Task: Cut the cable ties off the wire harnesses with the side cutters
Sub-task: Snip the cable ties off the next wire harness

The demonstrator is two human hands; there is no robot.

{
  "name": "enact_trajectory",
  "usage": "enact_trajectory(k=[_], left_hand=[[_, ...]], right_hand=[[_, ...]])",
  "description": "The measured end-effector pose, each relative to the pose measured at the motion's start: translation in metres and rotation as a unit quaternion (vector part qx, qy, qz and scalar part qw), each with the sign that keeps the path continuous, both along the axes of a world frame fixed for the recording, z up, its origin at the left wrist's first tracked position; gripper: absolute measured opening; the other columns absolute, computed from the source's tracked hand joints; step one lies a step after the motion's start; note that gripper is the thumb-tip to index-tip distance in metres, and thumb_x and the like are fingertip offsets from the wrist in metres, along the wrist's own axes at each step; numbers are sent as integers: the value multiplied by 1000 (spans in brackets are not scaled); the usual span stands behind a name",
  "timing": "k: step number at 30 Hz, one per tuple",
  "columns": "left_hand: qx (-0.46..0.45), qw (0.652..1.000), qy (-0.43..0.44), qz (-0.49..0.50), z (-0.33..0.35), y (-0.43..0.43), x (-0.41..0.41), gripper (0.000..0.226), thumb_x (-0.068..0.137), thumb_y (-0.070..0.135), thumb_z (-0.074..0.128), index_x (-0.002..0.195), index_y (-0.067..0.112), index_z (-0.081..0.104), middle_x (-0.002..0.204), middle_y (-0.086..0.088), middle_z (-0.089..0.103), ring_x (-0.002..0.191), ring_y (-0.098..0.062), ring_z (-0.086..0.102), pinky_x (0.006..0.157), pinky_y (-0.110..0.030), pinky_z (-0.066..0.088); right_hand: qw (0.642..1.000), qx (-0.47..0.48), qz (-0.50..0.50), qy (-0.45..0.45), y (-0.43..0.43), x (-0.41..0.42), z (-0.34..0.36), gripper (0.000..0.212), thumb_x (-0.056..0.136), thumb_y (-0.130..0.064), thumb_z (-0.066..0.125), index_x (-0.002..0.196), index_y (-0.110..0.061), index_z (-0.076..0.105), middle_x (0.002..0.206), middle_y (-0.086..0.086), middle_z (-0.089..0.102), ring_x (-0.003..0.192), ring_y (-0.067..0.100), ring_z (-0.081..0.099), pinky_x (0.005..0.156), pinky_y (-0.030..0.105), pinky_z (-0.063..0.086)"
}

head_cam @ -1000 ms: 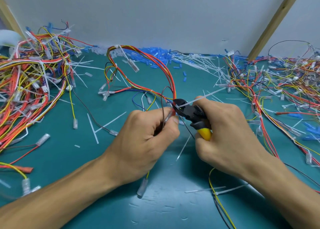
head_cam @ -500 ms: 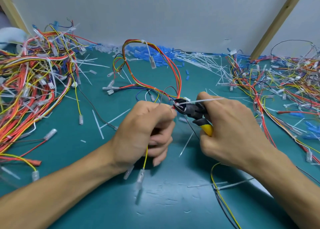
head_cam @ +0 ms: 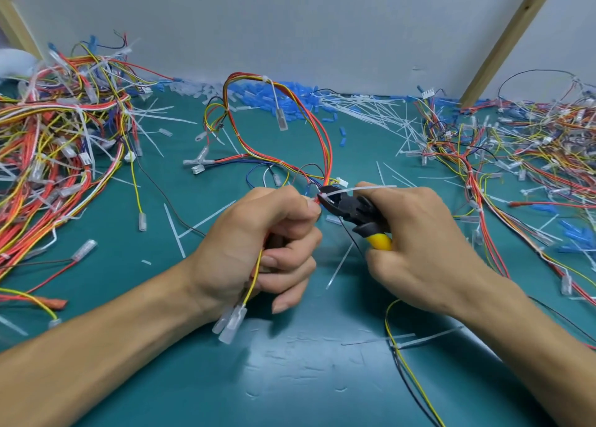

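Note:
My left hand grips a wire harness of red, orange and yellow wires that loops up and back over the green mat; clear terminal sleeves hang below my fist. My right hand holds the side cutters, black with a yellow handle. Their jaws sit at a white cable tie on the harness, right beside my left thumb. The tie's tail sticks out to the right over my right fingers.
A big pile of harnesses lies at the left, another pile at the right. Cut white ties and blue sleeves litter the back of the green mat. A wooden post leans at the right wall.
My left hand has turned and lifted the harness, so the terminal sleeves now hang below the fist. The cutter jaws have moved in onto the cable tie at my thumb.

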State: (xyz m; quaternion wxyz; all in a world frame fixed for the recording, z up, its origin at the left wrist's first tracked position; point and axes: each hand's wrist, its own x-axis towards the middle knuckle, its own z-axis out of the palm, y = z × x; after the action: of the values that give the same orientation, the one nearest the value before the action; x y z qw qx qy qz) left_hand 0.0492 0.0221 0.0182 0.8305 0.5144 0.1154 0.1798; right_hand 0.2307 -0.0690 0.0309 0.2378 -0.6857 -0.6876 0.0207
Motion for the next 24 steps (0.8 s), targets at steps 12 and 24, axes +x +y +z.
enact_trajectory(k=[12, 24], left_hand=[[-38, 998, -19, -50, -2, 1, -1, 36, 90, 20, 42, 60, 18, 22, 43, 3, 16, 29, -8, 16, 38, -21, 38], [-82, 991, -13, -103, -2, 7, -3, 34, 89, 24, 39, 58, 21, 26, 43, 4, 21, 31, -13, 15, 39, -24, 40]], right_hand=[[1000, 9, 7, 1, 1, 2, -6, 24, 61, -14, 44, 67, -32, 30, 59, 4, 27, 64, 37, 27, 49, 48, 30], [999, -35, 34, 20, 1, 1, -6, 40, 58, -12, 40, 68, -50, 32, 64, -9, 34, 60, 16, 36, 53, 30, 23]])
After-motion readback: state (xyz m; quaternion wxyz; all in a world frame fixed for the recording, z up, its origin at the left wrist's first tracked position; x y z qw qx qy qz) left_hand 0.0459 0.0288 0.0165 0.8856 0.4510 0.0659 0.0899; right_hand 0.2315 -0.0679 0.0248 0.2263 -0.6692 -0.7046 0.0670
